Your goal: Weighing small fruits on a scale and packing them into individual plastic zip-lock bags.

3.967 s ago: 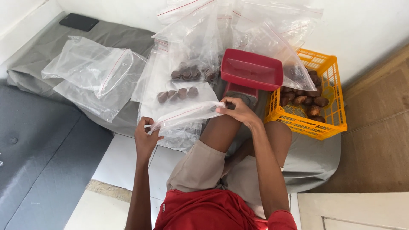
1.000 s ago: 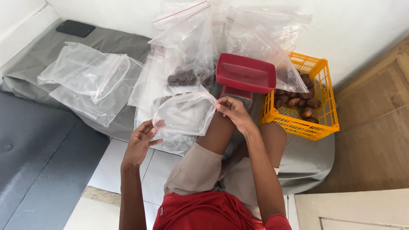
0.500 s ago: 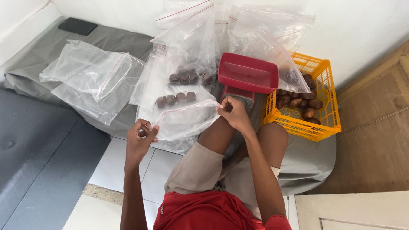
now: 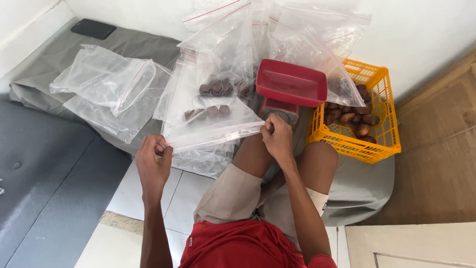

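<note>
Clear zip bag (image 4: 213,135) x1 | left hand (image 4: 152,164), right hand (image 4: 277,138) each pinching one end | yellow basket (image 4: 382,144) x1

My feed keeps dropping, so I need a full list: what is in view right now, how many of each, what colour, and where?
stretched zip bag: one, clear, pulled taut between both hands
filled zip bags: at least two, clear with brown fruits, behind the stretched bag
empty zip bags: several, clear with red seal lines, on the grey sheet at left; more stand against the wall
scale tray: one, red, atop a small scale
basket: one, orange, holding brown fruits, at right
phone: one, black, far left corner
grey sheet: one, under the bags
left hand: fingers pinching the bag's left end
right hand: fingers pinching its right end
</note>
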